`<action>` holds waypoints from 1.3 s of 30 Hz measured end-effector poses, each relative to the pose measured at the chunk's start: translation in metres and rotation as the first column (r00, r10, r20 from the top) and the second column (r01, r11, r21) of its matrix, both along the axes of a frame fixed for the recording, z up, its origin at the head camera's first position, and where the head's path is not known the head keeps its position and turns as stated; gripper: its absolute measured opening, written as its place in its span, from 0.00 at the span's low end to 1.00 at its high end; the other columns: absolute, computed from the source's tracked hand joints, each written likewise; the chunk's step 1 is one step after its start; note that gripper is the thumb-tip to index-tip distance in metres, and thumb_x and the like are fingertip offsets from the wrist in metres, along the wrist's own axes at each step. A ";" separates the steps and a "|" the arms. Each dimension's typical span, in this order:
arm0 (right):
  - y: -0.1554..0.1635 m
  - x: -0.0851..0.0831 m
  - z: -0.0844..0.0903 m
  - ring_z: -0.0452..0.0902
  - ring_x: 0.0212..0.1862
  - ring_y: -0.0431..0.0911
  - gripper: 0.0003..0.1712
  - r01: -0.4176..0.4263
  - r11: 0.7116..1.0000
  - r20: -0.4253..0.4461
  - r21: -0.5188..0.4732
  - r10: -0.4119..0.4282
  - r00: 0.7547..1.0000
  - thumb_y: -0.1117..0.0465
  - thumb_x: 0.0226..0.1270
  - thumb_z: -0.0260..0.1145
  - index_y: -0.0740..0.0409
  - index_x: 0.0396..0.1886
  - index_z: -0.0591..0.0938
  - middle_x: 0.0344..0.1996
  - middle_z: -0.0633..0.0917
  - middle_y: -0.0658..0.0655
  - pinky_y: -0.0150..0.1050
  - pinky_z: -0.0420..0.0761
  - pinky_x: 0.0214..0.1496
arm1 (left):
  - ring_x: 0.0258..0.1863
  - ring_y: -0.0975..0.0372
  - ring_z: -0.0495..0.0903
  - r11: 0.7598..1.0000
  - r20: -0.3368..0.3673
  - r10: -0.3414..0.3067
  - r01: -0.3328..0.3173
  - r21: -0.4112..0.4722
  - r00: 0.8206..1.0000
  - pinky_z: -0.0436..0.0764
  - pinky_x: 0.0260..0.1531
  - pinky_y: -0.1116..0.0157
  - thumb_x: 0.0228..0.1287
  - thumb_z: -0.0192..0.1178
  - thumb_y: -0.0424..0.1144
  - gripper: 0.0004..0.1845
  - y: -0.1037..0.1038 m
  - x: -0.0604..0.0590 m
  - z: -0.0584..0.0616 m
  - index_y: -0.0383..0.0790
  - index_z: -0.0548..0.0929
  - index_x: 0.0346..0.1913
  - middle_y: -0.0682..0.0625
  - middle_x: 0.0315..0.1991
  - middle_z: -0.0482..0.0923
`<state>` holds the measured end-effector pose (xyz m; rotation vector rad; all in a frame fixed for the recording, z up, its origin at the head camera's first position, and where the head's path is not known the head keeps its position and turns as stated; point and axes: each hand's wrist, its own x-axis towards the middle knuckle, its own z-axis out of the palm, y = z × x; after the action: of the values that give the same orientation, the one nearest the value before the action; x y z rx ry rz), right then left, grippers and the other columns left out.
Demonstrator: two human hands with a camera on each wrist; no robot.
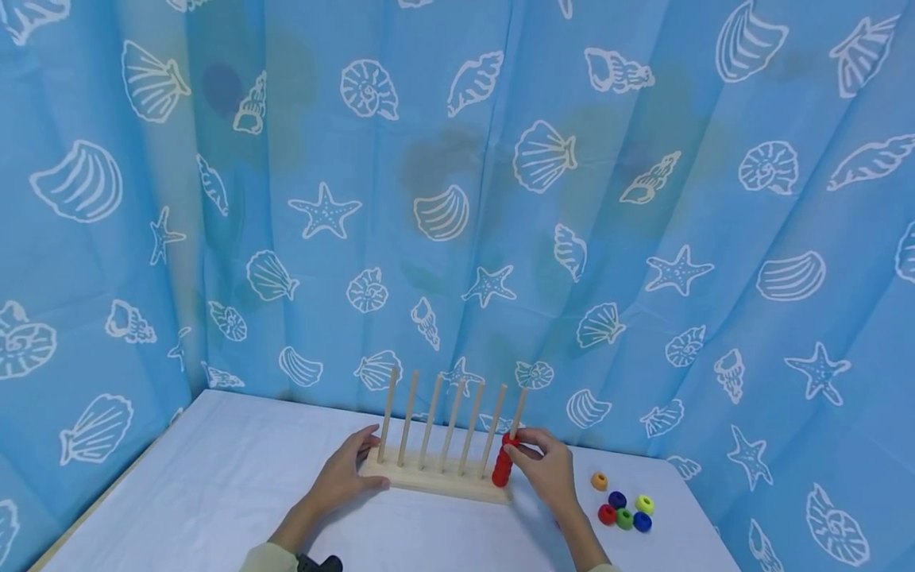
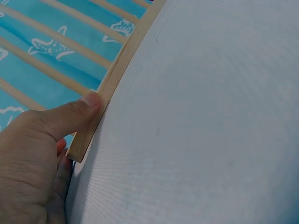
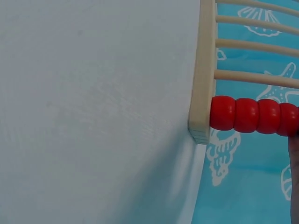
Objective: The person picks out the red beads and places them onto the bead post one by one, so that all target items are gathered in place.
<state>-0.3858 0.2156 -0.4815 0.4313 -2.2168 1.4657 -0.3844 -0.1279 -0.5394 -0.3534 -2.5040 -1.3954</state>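
Note:
A pale wooden rack with several upright pegs has a long flat base. My left hand grips the base's left end, thumb on the front face and the other fingers behind. On the rightmost peg stands a stack of red beads, also seen against the base in the right wrist view. At the top of this stack, my right hand pinches a red bead around the peg. The other pegs are bare. Only a sliver of the right hand shows in the right wrist view.
Loose beads lie on the white-covered table right of the rack: an orange bead, a yellow bead, a green bead, a red bead and two blue ones. A blue shell-patterned curtain hangs behind.

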 end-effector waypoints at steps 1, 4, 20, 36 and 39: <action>0.000 0.000 -0.001 0.78 0.40 0.43 0.18 -0.004 1.000 -0.020 0.000 0.004 1.000 0.58 0.49 0.68 0.54 0.42 0.80 0.37 0.79 0.50 0.34 0.81 0.37 | 0.54 0.61 0.68 1.000 -0.001 -0.002 0.002 0.000 1.000 0.66 0.56 0.67 0.23 0.71 0.57 0.54 0.000 0.000 0.000 0.47 0.60 0.62 0.55 0.49 0.70; 0.003 -0.004 -0.008 0.78 0.39 0.45 0.18 -0.026 1.000 -0.077 0.009 0.027 0.997 0.59 0.50 0.67 0.57 0.43 0.79 0.38 0.79 0.54 0.33 0.81 0.36 | 0.54 0.61 0.68 1.000 0.011 0.000 0.000 0.008 1.000 0.66 0.56 0.66 0.23 0.72 0.55 0.54 0.001 0.001 0.001 0.49 0.60 0.62 0.55 0.49 0.70; -0.003 0.004 0.004 0.78 0.41 0.39 0.17 0.077 0.997 0.131 0.000 -0.076 0.988 0.51 0.46 0.69 0.44 0.39 0.80 0.38 0.78 0.45 0.33 0.80 0.40 | 0.54 0.60 0.68 1.000 0.015 0.004 -0.003 -0.010 1.000 0.66 0.57 0.64 0.24 0.71 0.56 0.54 0.000 0.000 0.002 0.48 0.60 0.62 0.55 0.49 0.70; -0.001 0.005 0.002 0.79 0.41 0.44 0.19 0.074 0.997 0.121 0.037 -0.077 0.990 0.52 0.46 0.69 0.45 0.41 0.79 0.40 0.79 0.49 0.37 0.81 0.37 | 0.53 0.54 0.69 0.998 -0.023 0.021 -0.022 -0.056 1.000 0.70 0.54 0.60 0.26 0.70 0.56 0.52 0.002 0.001 0.000 0.45 0.60 0.62 0.52 0.49 0.70; 0.003 0.007 0.009 0.78 0.40 0.41 0.18 0.067 0.997 0.173 0.049 -0.074 0.982 0.52 0.44 0.70 0.41 0.39 0.79 0.39 0.79 0.45 0.35 0.81 0.38 | 0.54 0.58 0.68 0.999 0.019 0.027 -0.026 -0.036 0.999 0.68 0.56 0.61 0.24 0.71 0.56 0.53 0.002 -0.001 0.000 0.48 0.60 0.62 0.54 0.50 0.70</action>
<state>-0.3783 0.2181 -0.4730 0.2426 -2.3776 1.4714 -0.3852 -0.1261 -0.5398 -0.3137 -2.5423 -1.3517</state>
